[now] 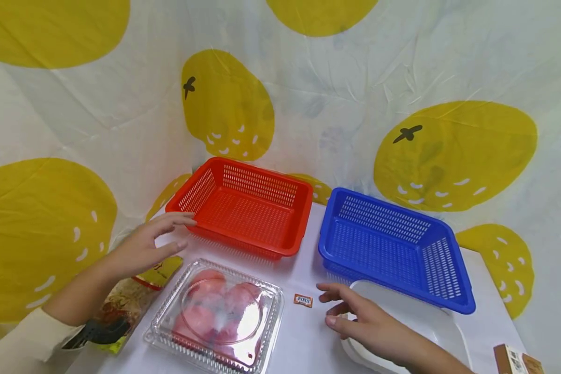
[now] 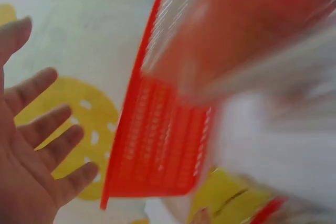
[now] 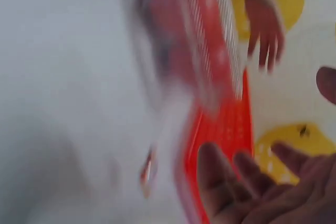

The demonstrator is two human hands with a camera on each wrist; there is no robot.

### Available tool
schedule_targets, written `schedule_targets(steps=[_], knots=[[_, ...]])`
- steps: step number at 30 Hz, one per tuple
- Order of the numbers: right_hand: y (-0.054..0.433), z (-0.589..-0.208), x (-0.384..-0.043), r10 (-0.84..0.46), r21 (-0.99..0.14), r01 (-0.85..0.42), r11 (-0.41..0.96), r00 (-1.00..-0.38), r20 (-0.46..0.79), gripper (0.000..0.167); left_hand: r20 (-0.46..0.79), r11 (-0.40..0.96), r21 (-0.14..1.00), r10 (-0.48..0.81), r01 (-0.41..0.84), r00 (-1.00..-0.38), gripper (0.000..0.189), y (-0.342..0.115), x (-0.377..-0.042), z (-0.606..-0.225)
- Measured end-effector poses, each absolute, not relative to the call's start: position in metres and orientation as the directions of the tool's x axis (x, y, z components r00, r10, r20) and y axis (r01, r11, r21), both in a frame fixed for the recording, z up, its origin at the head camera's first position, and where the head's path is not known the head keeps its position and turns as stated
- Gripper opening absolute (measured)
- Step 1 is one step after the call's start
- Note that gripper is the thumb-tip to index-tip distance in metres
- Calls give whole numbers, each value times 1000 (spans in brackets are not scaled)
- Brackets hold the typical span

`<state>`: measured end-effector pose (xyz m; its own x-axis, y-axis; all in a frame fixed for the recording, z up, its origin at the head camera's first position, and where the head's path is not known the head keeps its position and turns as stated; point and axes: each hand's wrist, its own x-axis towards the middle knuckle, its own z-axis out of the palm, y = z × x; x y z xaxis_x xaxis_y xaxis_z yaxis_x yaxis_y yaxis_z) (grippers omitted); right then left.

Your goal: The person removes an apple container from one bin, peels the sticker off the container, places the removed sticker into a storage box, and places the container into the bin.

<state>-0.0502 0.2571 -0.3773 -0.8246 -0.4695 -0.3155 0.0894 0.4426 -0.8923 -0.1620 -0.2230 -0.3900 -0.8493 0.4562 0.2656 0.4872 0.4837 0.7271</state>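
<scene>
Two hands, both with fingers loose and parted, holding nothing. Left hand (image 1: 149, 245) at left of frame, by near-left corner of red basket (image 1: 250, 215); right hand (image 1: 362, 317) lower right, over white tray (image 1: 423, 317). Two baskets: red upper centre, blue basket (image 1: 378, 246) right of centre. One clear box (image 1: 215, 317) lower centre, lid closed, seemingly four red fruits (image 1: 197, 319) inside. One small packet (image 1: 303, 300) between box and right hand. One bag (image 1: 121, 306) lower left, one carton (image 1: 516, 361) lower-right corner.
</scene>
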Motion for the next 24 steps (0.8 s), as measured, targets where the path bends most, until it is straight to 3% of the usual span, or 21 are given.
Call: schedule_targets(steps=[6,11,18,24], knots=[[200,-405,-42,-403,-950,184,254,-872,-277,71,262,522,768,271,370,-926,45,-238,-196,-383],[167,-436,-43,-302,-952,283,119,-903,-306,82,141,509,835,175,212,-974,57,-248,-219,-393],[135,-459,-43,-256,-964,244,103,-930,-263,92,6,327,941,248,90,-969,62,-253,-248,-419],[129,-461,-40,-217,-970,140,199,-959,-183,96,-49,310,949,314,54,-948,64,-248,-257,-435]])
